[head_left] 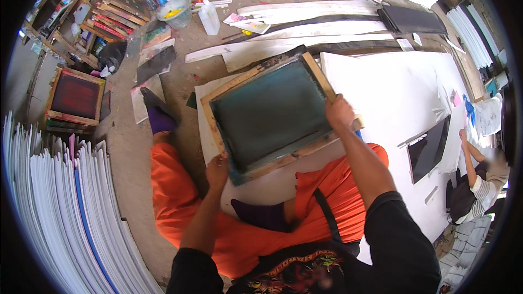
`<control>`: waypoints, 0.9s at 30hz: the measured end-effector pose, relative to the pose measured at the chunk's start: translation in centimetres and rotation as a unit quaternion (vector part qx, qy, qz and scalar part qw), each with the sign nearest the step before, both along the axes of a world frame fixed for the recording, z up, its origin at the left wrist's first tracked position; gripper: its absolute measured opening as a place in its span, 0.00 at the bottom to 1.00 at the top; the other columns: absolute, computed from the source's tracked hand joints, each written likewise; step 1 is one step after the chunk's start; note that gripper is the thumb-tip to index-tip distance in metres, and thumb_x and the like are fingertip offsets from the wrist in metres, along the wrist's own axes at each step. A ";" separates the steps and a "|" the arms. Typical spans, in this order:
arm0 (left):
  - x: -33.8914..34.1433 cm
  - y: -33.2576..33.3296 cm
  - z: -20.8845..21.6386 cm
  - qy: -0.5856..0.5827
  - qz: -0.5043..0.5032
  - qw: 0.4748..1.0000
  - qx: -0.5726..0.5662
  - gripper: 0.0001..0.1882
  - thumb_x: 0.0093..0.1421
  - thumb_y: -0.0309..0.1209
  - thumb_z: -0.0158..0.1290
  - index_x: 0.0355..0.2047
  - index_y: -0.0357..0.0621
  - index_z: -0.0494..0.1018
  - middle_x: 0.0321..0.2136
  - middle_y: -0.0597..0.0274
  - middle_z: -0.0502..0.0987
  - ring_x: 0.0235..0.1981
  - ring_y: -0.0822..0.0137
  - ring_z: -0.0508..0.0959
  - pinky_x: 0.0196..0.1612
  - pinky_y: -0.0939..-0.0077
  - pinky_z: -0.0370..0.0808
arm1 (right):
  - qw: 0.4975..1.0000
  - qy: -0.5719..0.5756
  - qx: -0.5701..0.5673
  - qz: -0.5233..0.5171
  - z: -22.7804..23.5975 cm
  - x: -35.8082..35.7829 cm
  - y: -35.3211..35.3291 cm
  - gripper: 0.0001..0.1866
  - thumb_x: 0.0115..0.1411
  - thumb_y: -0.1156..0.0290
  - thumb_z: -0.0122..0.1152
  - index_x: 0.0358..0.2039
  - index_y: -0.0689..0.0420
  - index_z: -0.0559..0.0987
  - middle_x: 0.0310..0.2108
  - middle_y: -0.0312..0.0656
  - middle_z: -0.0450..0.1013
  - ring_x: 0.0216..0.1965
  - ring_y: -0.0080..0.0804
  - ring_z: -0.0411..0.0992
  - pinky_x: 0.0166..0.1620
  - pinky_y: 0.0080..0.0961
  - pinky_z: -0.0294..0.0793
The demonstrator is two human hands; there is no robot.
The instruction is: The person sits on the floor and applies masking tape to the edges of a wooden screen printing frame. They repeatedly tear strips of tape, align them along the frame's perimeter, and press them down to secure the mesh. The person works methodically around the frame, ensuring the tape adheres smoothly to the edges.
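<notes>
Between my hands is a wooden screen printing frame (pixel 267 110) with dark blue-green mesh, tilted above a white sheet. My left hand (pixel 217 170) is closed on its near left edge, at the lower corner. My right hand (pixel 341 113) grips the right side of the wood, fingers curled round it. Part of the white sheet (pixel 256 189) shows under the frame near my legs; the rest is hidden. I sit on the floor with my orange-trousered legs (pixel 185 179) bent on either side.
Large white boards (pixel 387 92) lie to the right, where another person (pixel 482 185) sits by a black panel (pixel 429 149). White sheets (pixel 60 196) stand stacked at left, below a red-meshed frame (pixel 75 95). Ahead are board strips (pixel 310 27), a plastic jug (pixel 208 17) and a basin (pixel 175 13).
</notes>
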State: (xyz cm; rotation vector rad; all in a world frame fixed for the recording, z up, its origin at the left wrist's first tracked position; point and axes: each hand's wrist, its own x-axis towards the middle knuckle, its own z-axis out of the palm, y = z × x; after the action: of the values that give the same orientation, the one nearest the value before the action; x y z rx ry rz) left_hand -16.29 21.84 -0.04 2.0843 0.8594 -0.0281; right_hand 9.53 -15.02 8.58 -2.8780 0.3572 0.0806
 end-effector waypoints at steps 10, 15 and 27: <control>-1.9 -11.9 1.8 -0.066 0.192 0.890 -0.409 0.23 0.66 0.44 0.63 0.46 0.32 0.79 0.36 0.59 0.81 0.33 0.67 0.81 0.39 0.74 0.76 | 0.969 -0.055 -0.078 0.226 8.4 10.6 0.4 0.26 0.69 0.45 0.60 0.49 0.57 0.75 0.43 0.54 0.83 0.48 0.55 0.81 0.50 0.53 0.80; -4.2 -13.1 1.7 -0.013 0.201 0.869 -0.453 0.23 0.67 0.42 0.61 0.49 0.31 0.75 0.39 0.58 0.80 0.32 0.66 0.81 0.42 0.72 0.78 | 0.958 -0.032 -0.062 0.277 4.9 13.0 3.9 0.28 0.67 0.43 0.60 0.50 0.56 0.76 0.41 0.56 0.82 0.46 0.57 0.81 0.48 0.54 0.80; -0.5 -3.8 4.2 0.059 -0.168 0.981 -0.071 0.29 0.66 0.56 0.60 0.33 0.37 0.81 0.26 0.57 0.83 0.29 0.57 0.84 0.35 0.64 0.77 | 0.960 0.049 -0.060 0.270 -6.7 16.2 8.0 0.29 0.67 0.43 0.61 0.57 0.51 0.76 0.47 0.51 0.83 0.54 0.51 0.80 0.60 0.50 0.72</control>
State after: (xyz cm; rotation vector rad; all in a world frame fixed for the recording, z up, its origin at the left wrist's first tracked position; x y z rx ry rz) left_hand -16.79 18.00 4.18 2.0849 0.5465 -0.3872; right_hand 25.73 -7.06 1.85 -3.0103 -0.4313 0.3039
